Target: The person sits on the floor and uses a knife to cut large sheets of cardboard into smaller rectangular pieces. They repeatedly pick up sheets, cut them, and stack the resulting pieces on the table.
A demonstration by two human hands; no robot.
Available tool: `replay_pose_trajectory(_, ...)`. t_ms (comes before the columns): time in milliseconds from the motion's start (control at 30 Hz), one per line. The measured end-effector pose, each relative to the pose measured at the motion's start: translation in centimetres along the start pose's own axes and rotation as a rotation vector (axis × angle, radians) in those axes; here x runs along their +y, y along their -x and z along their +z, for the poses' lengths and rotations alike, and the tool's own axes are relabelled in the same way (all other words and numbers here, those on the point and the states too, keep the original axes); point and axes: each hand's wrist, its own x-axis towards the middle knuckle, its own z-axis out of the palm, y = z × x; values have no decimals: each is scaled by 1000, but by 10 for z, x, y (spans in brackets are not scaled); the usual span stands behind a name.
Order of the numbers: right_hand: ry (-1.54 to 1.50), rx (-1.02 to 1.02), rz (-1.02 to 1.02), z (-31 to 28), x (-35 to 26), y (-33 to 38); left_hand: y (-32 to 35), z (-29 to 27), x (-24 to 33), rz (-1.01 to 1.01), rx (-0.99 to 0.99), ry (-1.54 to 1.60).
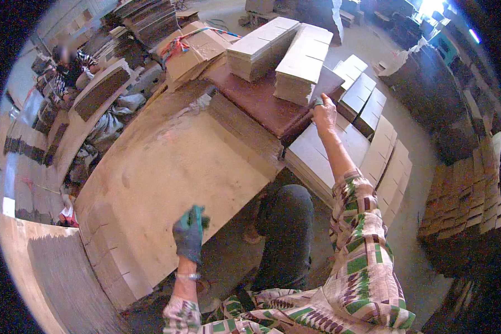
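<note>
My left hand [188,236], in a dark glove with green fingertips, hangs over the near edge of a pale wooden board [167,161]. Blur hides how its fingers are set, and I see no object in it. Reaching forward, my right hand [324,116] has a green covering on one finger. Its fingers are curled together beside the right edge of a reddish-brown board [250,103]; whatever they may grip is hidden. On that board lie two stacks of slotted cardboard strips, a left stack [261,44] and a right stack [303,61]. Below my right wrist is a stack of wider slotted sheets [312,150].
More slotted strips [387,158] fan out to the right. A tied cardboard bundle [192,55] sits beyond the board. Cardboard edges [67,284] stand at lower left. Tall stacks [465,195] line the right. A person [67,69] sits at far left.
</note>
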Motion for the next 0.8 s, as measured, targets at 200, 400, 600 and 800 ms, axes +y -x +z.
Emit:
replay_pose_trajectory(200, 35, 14, -181, -1, -9, 17, -134, 86, 98, 693, -109, -40)
replay_pose_trajectory(400, 85, -5, -95, -10, -64, 55, -223, 177, 145, 911, 8, -285)
replay_pose_trajectory(600, 82, 20, -44, -10, -83, 73, -229, 217, 173, 956, -44, -532)
replay_pose_trajectory(800, -5, 12, 36, -16, -85, 76, -213, 224, 182, 950, -136, -308)
